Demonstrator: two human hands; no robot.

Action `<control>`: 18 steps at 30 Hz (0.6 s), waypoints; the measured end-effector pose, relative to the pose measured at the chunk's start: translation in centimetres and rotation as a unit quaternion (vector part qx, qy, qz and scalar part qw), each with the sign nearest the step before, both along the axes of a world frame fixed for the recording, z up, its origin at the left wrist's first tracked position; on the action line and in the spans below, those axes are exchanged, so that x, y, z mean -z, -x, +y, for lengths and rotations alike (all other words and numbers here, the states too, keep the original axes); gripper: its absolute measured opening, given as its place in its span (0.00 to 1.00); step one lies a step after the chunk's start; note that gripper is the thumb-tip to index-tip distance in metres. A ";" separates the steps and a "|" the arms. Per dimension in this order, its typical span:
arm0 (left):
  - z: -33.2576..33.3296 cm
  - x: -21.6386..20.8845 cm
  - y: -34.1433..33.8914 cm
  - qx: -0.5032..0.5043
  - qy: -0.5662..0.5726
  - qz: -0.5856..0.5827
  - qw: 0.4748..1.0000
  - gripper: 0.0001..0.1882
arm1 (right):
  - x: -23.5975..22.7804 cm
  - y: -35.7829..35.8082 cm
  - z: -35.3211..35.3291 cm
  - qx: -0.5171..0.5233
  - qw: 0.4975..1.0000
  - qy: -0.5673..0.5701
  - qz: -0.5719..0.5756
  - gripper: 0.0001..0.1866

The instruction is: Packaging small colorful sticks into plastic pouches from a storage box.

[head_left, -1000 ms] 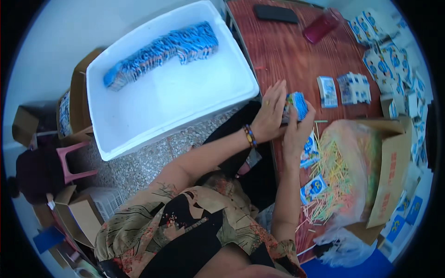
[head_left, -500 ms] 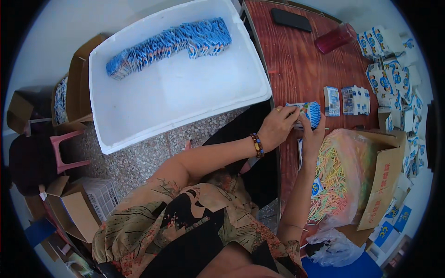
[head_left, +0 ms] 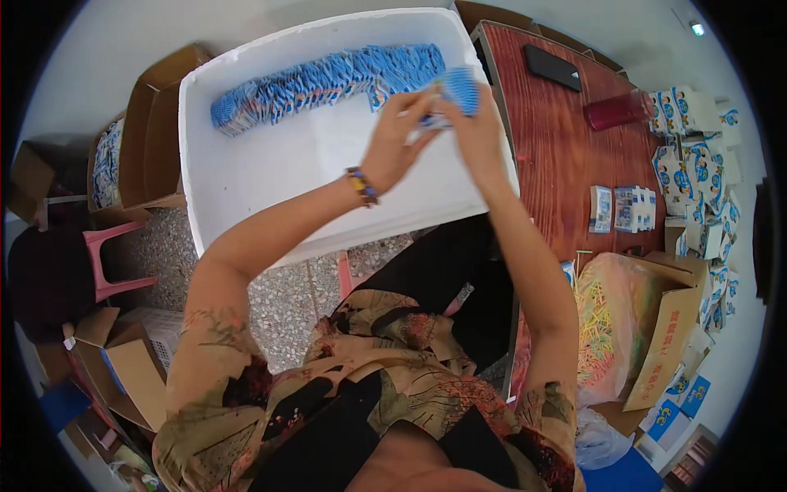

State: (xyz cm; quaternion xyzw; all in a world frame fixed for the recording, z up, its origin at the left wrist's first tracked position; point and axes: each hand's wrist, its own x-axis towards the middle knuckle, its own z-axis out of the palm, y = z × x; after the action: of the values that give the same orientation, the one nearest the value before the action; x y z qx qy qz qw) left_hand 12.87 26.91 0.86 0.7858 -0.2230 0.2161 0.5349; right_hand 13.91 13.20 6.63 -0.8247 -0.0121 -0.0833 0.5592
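Left of the white foam tub, a tall cardboard box stands open, with blue-and-white sachets at its left. Inside the tub, a tightly packed row of blue packets runs along its far side. Over the tub's right part, the left hand pinches the left side of a small blue-and-white bundle, and the right hand grips the same bundle from the right; blur hides the exact finger placement. Lower right of the tub, an open carton holds a clear bag, with pastel sticks at its left.

Left of the tub is a pink stool; below it, speckled floor. Right of the tub, the reddish wooden table bears a black phone, two packet stacks and a red cup; farthest right, white printed boxes are heaped.
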 end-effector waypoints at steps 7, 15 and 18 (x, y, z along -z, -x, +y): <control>9.9 11.1 -0.5 -0.078 -0.028 0.195 0.977 0.27 | 12.0 -3.7 10.8 -0.036 0.986 0.028 0.160 0.32; 10.3 16.3 -5.0 -0.172 -0.077 0.144 0.971 0.28 | 17.0 -8.2 13.5 -0.020 0.993 -0.014 0.113 0.33; 9.0 16.7 -5.6 -0.187 -0.091 0.153 0.966 0.30 | 17.9 -9.1 11.7 -0.074 0.981 0.162 0.082 0.30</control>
State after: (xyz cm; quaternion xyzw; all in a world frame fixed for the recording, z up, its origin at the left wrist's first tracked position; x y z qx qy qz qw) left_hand 18.44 35.92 -15.82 0.8824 -0.0062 0.1679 0.4395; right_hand 22.98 24.92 -11.29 -0.9054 -0.0407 0.0294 0.4217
